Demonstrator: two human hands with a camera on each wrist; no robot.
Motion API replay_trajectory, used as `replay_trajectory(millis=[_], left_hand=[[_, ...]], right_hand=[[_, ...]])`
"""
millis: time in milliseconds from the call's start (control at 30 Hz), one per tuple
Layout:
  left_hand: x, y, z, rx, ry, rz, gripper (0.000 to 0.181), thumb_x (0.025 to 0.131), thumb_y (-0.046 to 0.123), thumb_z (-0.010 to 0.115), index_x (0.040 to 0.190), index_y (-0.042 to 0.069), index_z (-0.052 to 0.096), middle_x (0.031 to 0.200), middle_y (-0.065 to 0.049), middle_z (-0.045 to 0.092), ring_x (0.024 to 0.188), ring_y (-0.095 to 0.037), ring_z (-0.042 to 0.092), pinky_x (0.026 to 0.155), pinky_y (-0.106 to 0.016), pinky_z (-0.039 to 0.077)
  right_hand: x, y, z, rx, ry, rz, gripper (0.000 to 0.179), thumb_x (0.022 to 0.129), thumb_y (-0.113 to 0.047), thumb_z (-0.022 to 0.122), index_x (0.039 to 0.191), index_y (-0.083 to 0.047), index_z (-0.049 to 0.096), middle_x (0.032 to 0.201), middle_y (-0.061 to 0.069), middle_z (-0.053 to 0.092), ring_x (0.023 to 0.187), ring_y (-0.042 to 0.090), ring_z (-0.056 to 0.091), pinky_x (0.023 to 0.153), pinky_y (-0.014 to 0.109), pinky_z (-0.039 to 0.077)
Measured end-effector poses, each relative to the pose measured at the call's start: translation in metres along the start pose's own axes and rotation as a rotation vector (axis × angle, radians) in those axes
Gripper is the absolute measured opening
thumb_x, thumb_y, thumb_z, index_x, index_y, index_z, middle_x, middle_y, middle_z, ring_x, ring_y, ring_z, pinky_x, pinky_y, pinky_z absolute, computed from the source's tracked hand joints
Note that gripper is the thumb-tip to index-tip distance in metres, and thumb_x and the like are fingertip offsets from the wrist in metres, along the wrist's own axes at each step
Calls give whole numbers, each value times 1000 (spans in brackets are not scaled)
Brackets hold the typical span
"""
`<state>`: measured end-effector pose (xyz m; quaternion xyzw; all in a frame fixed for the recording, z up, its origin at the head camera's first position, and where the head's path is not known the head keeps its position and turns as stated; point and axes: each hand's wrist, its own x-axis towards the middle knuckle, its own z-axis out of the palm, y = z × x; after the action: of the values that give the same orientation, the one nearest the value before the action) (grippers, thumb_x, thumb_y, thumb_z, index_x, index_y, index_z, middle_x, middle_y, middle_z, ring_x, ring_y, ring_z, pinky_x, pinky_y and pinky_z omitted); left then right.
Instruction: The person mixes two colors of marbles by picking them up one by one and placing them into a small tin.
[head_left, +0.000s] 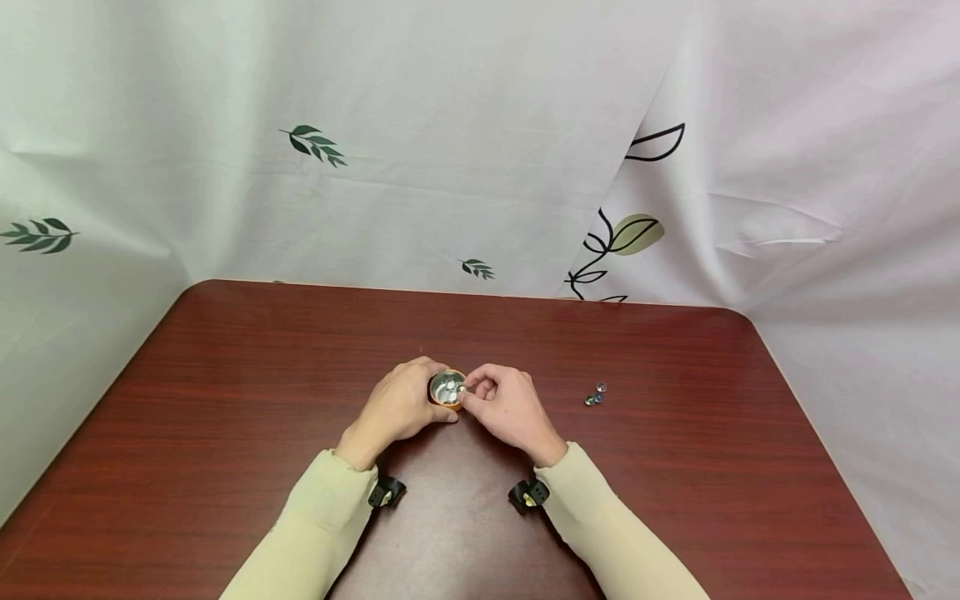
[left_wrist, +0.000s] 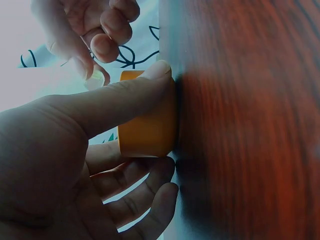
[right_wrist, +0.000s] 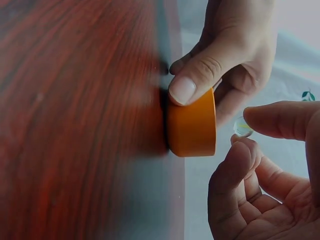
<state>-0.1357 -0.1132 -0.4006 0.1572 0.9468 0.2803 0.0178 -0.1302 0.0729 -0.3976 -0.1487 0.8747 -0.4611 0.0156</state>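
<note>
A small round orange container stands on the table, its shiny inside holding several glass marbles in the head view. My left hand grips it from the left, thumb on the near side and fingers around the far side. Between thumb and finger, my right hand pinches a clear glass marble with a yellowish streak, just off the container's rim. In the left wrist view the same marble shows pale at the fingertips.
Three loose marbles lie together on the dark red wooden table, right of my right hand. White cloth with leaf prints hangs behind the table and at its sides. Black cameras sit on both wrists.
</note>
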Motion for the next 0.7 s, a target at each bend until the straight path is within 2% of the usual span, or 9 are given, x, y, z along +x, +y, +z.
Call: replay_trajectory(millis=[400, 700], left_hand=[[-1, 2, -2, 2, -20, -19, 55, 70, 28, 94, 118, 12, 73, 112, -2, 68, 99, -22, 66, 84, -43, 52], [-2, 2, -2, -15, -14, -13, 51, 71, 28, 92, 117, 13, 73, 115, -2, 68, 101, -23, 66, 86, -43, 52]], right_hand=[[6, -1, 10, -7, -26, -1, 7, 84, -15, 74, 89, -11, 73, 67, -7, 61, 56, 7, 54, 53, 23, 44], [8, -4, 16, -62, -30, 21, 8, 83, -19, 75, 90, -15, 75, 58, -7, 51, 50, 4, 44, 48, 21, 35]])
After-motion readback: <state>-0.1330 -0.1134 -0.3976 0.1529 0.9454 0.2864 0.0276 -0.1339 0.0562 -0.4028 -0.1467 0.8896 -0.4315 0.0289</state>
